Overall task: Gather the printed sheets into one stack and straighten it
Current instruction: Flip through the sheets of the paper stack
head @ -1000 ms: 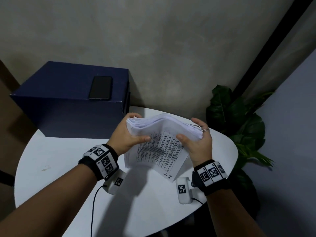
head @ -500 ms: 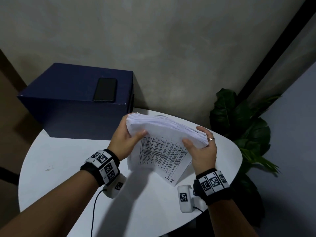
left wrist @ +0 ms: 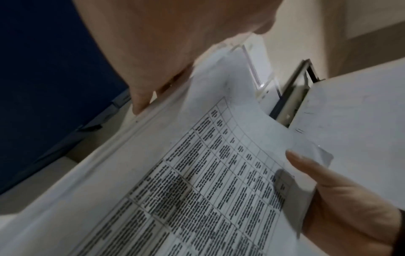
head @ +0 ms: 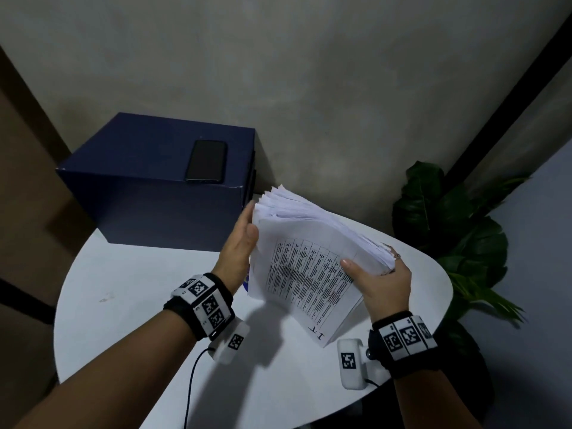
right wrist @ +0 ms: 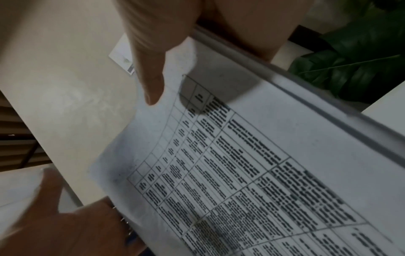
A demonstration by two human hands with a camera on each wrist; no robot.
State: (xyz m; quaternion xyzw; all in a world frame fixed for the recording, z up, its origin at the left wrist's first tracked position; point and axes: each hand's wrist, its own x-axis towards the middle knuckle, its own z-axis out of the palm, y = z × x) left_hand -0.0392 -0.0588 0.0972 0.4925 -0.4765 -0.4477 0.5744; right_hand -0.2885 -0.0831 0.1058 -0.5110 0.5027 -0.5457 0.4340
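R hand (head: 382, 281) grips stack (head: 309, 258) w/ thumb on top sheet; L hand (head: 240, 247) flat, fingers straight against stack's left edge, above table (head: 123, 305).

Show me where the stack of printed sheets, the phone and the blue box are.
stack of printed sheets (head: 305, 270), head view, printed top page.
phone (head: 206, 161), head view, middle of screen.
blue box (head: 154, 215), head view, front wall.

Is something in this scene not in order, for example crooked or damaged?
Yes: the stack of printed sheets is uneven. Its upper left corner fans out, with single sheet edges stepped. The right hand grips the right end; the left hand lies flat against the left edge. No damage is visible.
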